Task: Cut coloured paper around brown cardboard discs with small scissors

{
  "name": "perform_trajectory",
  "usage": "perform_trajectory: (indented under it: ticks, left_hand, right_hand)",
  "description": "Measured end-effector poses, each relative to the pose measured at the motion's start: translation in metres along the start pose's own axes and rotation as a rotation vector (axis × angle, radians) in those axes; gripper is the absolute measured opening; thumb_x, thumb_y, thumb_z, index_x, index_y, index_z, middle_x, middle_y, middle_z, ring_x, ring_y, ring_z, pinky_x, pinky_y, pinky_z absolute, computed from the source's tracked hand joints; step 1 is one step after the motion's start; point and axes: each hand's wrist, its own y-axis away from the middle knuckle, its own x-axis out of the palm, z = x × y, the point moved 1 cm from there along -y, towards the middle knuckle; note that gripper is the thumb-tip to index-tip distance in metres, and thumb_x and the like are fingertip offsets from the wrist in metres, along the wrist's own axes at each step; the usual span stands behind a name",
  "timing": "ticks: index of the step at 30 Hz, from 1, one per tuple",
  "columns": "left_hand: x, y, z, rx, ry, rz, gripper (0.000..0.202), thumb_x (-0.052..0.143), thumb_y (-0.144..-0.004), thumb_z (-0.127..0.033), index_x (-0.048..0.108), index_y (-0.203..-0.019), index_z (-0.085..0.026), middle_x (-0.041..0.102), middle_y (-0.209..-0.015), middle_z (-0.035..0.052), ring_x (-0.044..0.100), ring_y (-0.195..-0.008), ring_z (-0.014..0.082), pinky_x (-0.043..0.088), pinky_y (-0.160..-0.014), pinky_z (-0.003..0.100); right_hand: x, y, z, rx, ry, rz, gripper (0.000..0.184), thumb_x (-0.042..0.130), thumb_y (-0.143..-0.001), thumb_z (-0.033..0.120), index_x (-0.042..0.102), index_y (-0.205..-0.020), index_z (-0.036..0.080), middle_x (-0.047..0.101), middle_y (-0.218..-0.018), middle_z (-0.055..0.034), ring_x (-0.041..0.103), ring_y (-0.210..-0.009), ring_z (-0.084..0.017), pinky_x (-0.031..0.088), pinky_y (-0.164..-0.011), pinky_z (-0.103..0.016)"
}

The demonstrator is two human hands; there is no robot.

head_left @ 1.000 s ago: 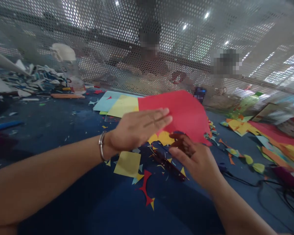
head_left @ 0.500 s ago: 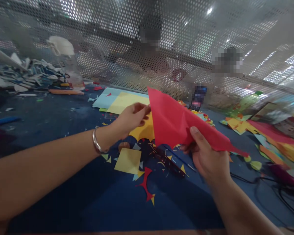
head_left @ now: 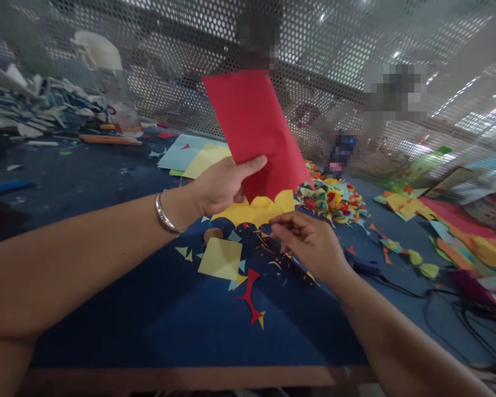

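My left hand (head_left: 227, 184) grips a sheet of red paper (head_left: 252, 121), thumb across its face; the lower edge is cut in scallops. Silver bangle (head_left: 165, 213) sits on that wrist. Below and behind the red sheet lies yellow-orange paper (head_left: 258, 212), also scalloped. My right hand (head_left: 303, 237) is low over the table just right of it, fingers curled and thumb pressed in; what they hold, if anything, I cannot make out. In front lie a pale yellow square (head_left: 220, 259) and a red paper offcut (head_left: 252, 298). A dark object (head_left: 300, 270) is partly covered by scraps.
A heap of small coloured paper pieces (head_left: 334, 198) lies right of centre. Light blue sheets (head_left: 186, 151) are behind my left hand. A bottle (head_left: 111, 88), perforated screen (head_left: 182, 71), phone (head_left: 341, 151), black cables (head_left: 421, 295) and coloured sheets (head_left: 467, 237) surround the work area.
The red paper has passed from my right hand to my left and now stands more upright, further left. My right hand has let go of it and moved down and left.
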Motion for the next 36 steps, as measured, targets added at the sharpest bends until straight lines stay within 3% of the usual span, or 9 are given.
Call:
perform_trajectory:
  ticks: [4, 8, 13, 17, 23, 26, 29, 36]
  left_hand:
    - [-0.010, -0.005, 0.000, -0.043, -0.090, -0.043, 0.031, 0.061, -0.094, -0.038, 0.067, -0.119, -0.021, 0.076, -0.116, 0.0097, 0.072, -0.107, 0.0327, 0.063, -0.074, 0.046]
    - [-0.011, -0.004, 0.009, -0.010, -0.027, 0.031, 0.026, 0.062, -0.094, -0.037, 0.069, -0.113, -0.021, 0.076, -0.117, 0.0091, 0.072, -0.108, 0.0296, 0.061, -0.087, 0.045]
    - [-0.011, -0.005, 0.013, -0.018, 0.057, -0.008, 0.034, 0.073, -0.085, -0.041, 0.071, -0.110, -0.019, 0.077, -0.110, 0.0119, 0.072, -0.104, 0.0325, 0.058, -0.085, 0.044]
    - [-0.012, -0.005, 0.013, -0.056, 0.130, -0.058, 0.030, 0.075, -0.083, -0.038, 0.074, -0.105, -0.017, 0.078, -0.103, 0.0120, 0.071, -0.108, 0.0337, 0.057, -0.090, 0.045]
    - [-0.007, -0.004, 0.012, -0.107, 0.332, 0.012, 0.023, 0.070, -0.087, -0.025, 0.075, -0.107, -0.016, 0.079, -0.108, 0.0114, 0.071, -0.110, 0.0309, 0.055, -0.096, 0.043]
    - [-0.004, -0.003, 0.011, -0.209, 0.400, -0.036, 0.017, 0.066, -0.089, -0.022, 0.075, -0.100, -0.014, 0.079, -0.104, 0.0120, 0.070, -0.112, 0.0299, 0.054, -0.099, 0.041]
    - [-0.002, -0.002, 0.014, -0.268, 0.410, -0.069, 0.016, 0.066, -0.089, -0.023, 0.075, -0.096, -0.012, 0.079, -0.102, 0.0141, 0.070, -0.110, 0.0307, 0.054, -0.099, 0.042]
    - [0.007, 0.008, 0.016, -0.315, 0.412, -0.011, 0.022, 0.057, -0.095, -0.016, 0.073, -0.109, -0.011, 0.079, -0.104, 0.0125, 0.073, -0.101, 0.0242, 0.054, -0.099, 0.038]
  right_hand:
    - [0.027, -0.004, 0.016, -0.358, 0.437, 0.201, 0.023, 0.062, -0.095, 0.029, 0.070, -0.111, 0.014, 0.075, -0.107, -0.0109, 0.067, -0.096, -0.024, 0.053, -0.086, -0.038]
    - [0.046, 0.002, 0.022, -0.591, 0.542, 0.344, 0.025, 0.056, -0.099, 0.029, 0.069, -0.109, 0.011, 0.074, -0.105, -0.0132, 0.063, -0.101, -0.027, 0.050, -0.093, -0.043]
    - [0.047, -0.001, 0.026, -0.669, 0.488, 0.267, 0.021, 0.051, -0.102, 0.024, 0.069, -0.100, 0.013, 0.074, -0.095, -0.0100, 0.062, -0.088, -0.022, 0.050, -0.084, -0.036]
    - [0.057, -0.023, 0.033, -0.688, 0.686, 0.273, 0.020, 0.054, -0.099, 0.024, 0.070, -0.098, 0.012, 0.072, -0.094, -0.0109, 0.061, -0.089, -0.024, 0.048, -0.086, -0.038]
    - [0.078, -0.043, 0.027, -0.730, 0.892, 0.300, 0.026, 0.052, -0.100, 0.026, 0.072, -0.088, 0.016, 0.070, -0.084, -0.0096, 0.059, -0.086, -0.025, 0.047, -0.080, -0.039]
    - [0.074, -0.039, 0.025, -0.812, 0.856, 0.209, 0.036, 0.042, -0.104, 0.021, 0.071, -0.085, 0.015, 0.069, -0.079, -0.0086, 0.059, -0.079, -0.022, 0.047, -0.076, -0.038]
    - [0.057, -0.028, 0.027, -0.822, 0.722, 0.085, 0.035, 0.041, -0.104, 0.018, 0.070, -0.084, 0.015, 0.070, -0.079, -0.0084, 0.060, -0.077, -0.020, 0.049, -0.076, -0.035]
    - [0.008, 0.006, 0.016, -0.536, 0.505, -0.176, 0.017, 0.052, -0.100, 0.019, 0.067, -0.092, 0.015, 0.071, -0.080, -0.0056, 0.066, -0.074, -0.017, 0.050, -0.070, -0.029]
